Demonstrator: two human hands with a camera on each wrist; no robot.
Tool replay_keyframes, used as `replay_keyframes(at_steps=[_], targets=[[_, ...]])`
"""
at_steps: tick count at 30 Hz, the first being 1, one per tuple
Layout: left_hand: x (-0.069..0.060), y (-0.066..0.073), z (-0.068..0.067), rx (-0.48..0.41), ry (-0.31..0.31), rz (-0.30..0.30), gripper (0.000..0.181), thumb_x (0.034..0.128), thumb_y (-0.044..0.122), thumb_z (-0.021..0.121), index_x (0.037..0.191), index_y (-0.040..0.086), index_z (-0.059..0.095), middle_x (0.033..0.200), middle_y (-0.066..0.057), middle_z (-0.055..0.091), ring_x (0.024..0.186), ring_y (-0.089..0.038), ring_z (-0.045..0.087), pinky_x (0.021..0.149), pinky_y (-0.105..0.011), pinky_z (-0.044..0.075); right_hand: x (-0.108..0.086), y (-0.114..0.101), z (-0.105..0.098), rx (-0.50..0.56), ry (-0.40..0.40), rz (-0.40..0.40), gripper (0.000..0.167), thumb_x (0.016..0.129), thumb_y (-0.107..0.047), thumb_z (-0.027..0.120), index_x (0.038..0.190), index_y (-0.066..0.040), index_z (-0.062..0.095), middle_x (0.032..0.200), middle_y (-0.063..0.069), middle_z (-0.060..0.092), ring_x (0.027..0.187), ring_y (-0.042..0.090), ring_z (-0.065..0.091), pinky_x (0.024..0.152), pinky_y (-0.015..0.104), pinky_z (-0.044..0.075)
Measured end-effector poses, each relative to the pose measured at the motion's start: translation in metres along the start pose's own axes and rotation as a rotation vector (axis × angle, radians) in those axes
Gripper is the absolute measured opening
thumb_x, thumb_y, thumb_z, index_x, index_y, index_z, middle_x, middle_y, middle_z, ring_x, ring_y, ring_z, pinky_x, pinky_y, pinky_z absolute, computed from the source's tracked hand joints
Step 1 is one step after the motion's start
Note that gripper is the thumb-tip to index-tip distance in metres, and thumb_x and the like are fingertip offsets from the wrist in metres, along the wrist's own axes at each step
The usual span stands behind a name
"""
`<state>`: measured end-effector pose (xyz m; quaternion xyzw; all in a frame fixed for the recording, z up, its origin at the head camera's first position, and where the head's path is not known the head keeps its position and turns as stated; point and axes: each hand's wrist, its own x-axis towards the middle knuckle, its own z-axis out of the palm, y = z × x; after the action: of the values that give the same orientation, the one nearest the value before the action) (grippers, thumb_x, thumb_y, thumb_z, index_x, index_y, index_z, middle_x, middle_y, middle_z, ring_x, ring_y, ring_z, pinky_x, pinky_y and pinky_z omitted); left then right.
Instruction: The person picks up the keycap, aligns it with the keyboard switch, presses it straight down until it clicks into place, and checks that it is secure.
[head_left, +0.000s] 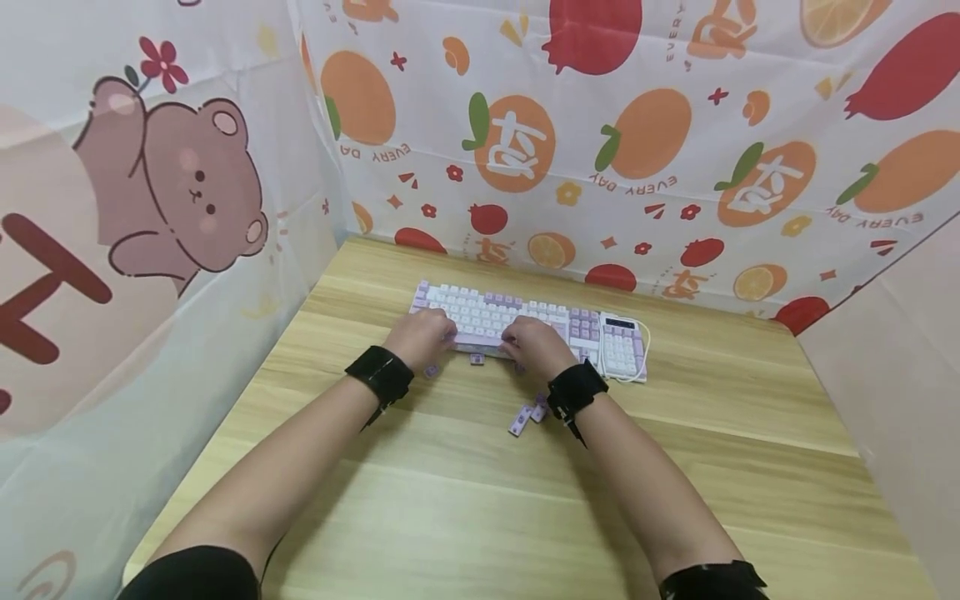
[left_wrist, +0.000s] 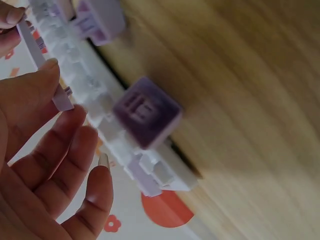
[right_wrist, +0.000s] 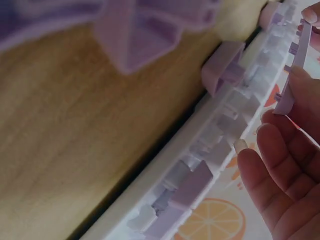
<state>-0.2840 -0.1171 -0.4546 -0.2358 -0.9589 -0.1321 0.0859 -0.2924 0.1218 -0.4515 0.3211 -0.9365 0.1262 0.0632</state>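
Note:
A purple and white keyboard [head_left: 480, 314] lies near the back of the table. Above its front edge, both hands hold a long purple spacebar keycap [head_left: 478, 340] between them. The left hand [head_left: 423, 333] pinches one end; in the left wrist view its thumb lies on the keycap [left_wrist: 32, 47]. At the other end, the right hand [head_left: 534, 343] grips with thumb and fingers, its remaining fingers loosely bent in the right wrist view. Stems on the keycap's underside [right_wrist: 294, 75] face the keyboard. Loose purple keycaps [head_left: 477, 359] lie along the keyboard's front, some partly hidden by the hands.
More loose purple keycaps [head_left: 520, 420] lie on the wood table [head_left: 420, 500] by the right wrist. A white cable [head_left: 649, 342] loops around the keyboard's right end, near a small dark display [head_left: 620, 323]. Printed fabric [head_left: 585, 200] hangs behind the table and at the left.

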Motion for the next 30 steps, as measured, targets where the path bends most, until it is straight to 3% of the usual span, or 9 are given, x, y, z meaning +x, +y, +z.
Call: replay_keyframes(at_steps=[9, 17, 25, 30], targets=[[0.006, -0.001, 0.005, 0.022, 0.0, -0.005, 0.006, 0.0843, 0.013, 0.075, 0.089, 0.01, 0.078, 0.088, -0.006, 0.073, 0.082, -0.022, 0.069, 0.071, -0.036, 0.058, 0.002, -0.003, 0.008, -0.024, -0.034, 0.067, 0.015, 0.093, -0.025, 0.069, 0.098, -0.013, 0.076, 0.09, -0.002, 0.067, 0.08, 0.01, 0.061, 0.073, 0.024, 0.053], [0.013, 0.002, -0.001, 0.06, 0.014, -0.001, 0.004, 0.0825, 0.014, 0.077, 0.079, 0.013, 0.075, 0.079, -0.003, 0.07, 0.07, -0.016, 0.063, 0.061, -0.032, 0.054, 0.006, -0.001, 0.007, -0.023, -0.024, 0.053, 0.012, 0.093, -0.022, 0.069, 0.1, -0.015, 0.076, 0.091, -0.002, 0.069, 0.082, 0.011, 0.063, 0.075, 0.025, 0.053], [0.014, 0.001, 0.0, 0.044, -0.053, -0.03, 0.007, 0.0804, 0.012, 0.076, 0.075, 0.013, 0.072, 0.076, -0.001, 0.066, 0.068, -0.015, 0.059, 0.06, -0.033, 0.052, 0.009, -0.002, 0.009, -0.014, -0.029, 0.055, 0.009, 0.091, -0.021, 0.072, 0.096, -0.016, 0.078, 0.088, -0.003, 0.067, 0.078, 0.009, 0.061, 0.073, 0.025, 0.053], [0.02, 0.002, 0.0, 0.007, -0.047, -0.038, 0.015, 0.0777, 0.009, 0.078, 0.068, 0.015, 0.068, 0.073, 0.001, 0.064, 0.066, -0.015, 0.056, 0.057, -0.032, 0.049, 0.01, -0.005, 0.009, -0.062, -0.045, 0.068, 0.008, 0.09, -0.022, 0.073, 0.087, -0.017, 0.078, 0.083, -0.006, 0.06, 0.072, 0.007, 0.055, 0.067, 0.022, 0.049]])
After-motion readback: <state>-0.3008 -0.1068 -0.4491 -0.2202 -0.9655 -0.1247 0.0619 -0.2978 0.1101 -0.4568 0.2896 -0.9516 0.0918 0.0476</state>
